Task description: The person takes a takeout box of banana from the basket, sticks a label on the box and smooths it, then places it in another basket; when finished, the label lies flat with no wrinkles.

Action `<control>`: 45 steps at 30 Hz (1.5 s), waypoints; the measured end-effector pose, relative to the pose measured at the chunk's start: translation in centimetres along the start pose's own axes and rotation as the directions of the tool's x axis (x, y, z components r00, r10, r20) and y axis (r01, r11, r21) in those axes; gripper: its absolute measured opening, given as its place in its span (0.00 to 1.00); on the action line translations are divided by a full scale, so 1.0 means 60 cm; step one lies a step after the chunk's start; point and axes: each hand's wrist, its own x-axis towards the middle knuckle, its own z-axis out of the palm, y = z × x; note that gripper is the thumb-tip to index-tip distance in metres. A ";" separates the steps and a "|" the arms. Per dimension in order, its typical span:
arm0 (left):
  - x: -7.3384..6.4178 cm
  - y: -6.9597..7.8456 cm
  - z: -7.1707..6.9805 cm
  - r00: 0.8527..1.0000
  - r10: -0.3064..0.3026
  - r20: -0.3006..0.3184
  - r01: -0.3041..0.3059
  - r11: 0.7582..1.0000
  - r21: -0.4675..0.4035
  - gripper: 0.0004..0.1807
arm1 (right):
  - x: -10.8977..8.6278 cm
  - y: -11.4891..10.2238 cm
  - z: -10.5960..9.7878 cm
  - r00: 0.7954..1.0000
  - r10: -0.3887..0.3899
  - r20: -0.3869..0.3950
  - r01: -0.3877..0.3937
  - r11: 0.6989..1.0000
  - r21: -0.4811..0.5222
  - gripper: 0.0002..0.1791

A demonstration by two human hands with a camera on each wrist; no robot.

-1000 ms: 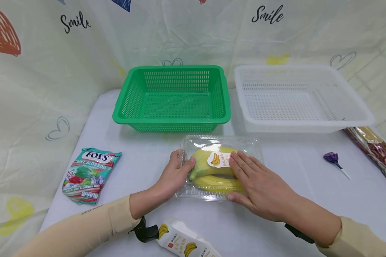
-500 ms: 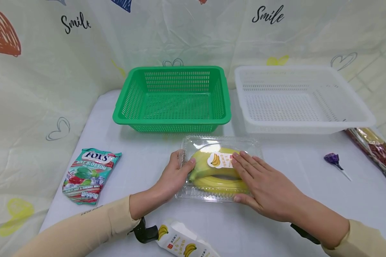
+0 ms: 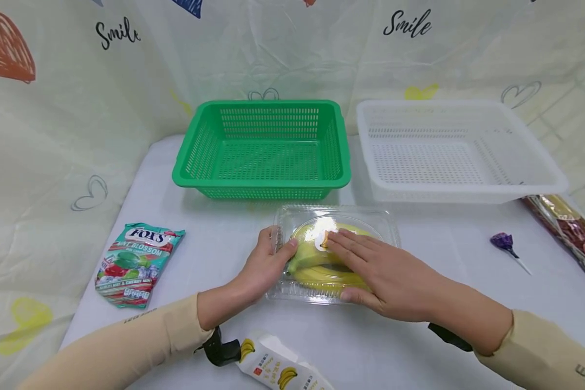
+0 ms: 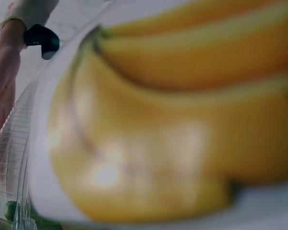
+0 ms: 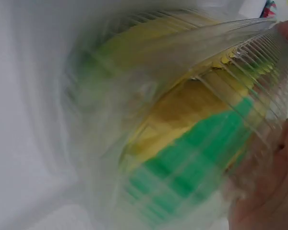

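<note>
While your left hand (image 3: 260,265) grips the clear plastic box (image 3: 290,222) by its left side, thumb laid over the lid, your right hand (image 3: 395,276) lies flat across the lid with its fingers nearly straight. The box sits on the white-covered table (image 3: 214,233) between your two hands, lid down over the bananas (image 3: 302,260), which show just beside your left thumb. Under your right fingers is the banana sticker (image 3: 320,242) — only its left end shows, the rest being covered by your hand. Your right thumb reaches over the near edge of the box.

Straight beyond your left hand stands the green basket (image 3: 260,184); beyond your right hand, and further to its right, stands the white basket (image 3: 463,189). Well out to the left of your left hand lies the Fox's candy bag (image 3: 136,265). To the right of your right hand lies the purple lollipop (image 3: 503,242), its stick slanting towards you, and further right again the brown package (image 3: 572,227), partly out of view. Nearer to you than either hand lies the banana-printed white packet (image 3: 283,363) — its left end is just beside your left wrist mount (image 3: 221,348).
</note>
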 end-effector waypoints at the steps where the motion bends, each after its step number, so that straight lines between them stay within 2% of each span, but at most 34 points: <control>1: 0.000 0.000 0.000 1.000 -0.001 0.003 0.001 1.000 -0.002 0.36 | 0.006 -0.001 0.001 0.999 -0.029 0.018 0.029 1.000 0.000 0.41; 4: 0.001 -0.003 0.002 1.000 -0.007 0.012 0.008 1.000 -0.008 0.36 | 0.022 -0.004 0.006 0.995 -0.086 0.058 0.084 0.996 0.023 0.41; 7: 0.001 -0.005 0.003 1.000 -0.004 0.020 0.004 1.000 -0.004 0.36 | 0.029 -0.004 0.010 0.992 -0.098 0.080 0.096 0.995 0.033 0.41; 17: 0.001 -0.004 0.003 1.000 0.024 0.007 -0.024 1.000 0.010 0.36 | 0.033 0.003 0.015 0.996 -0.090 0.029 0.091 0.995 -0.045 0.41; 25: 0.002 -0.005 0.003 1.000 0.014 -0.003 -0.014 1.000 -0.005 0.37 | 0.032 0.002 0.013 0.999 -0.016 0.033 0.018 0.998 -0.066 0.44; 45: -0.001 -0.001 0.001 1.000 0.017 -0.005 -0.017 1.000 -0.025 0.36 | -0.023 0.020 0.016 0.998 0.045 -0.040 -0.048 0.996 -0.082 0.41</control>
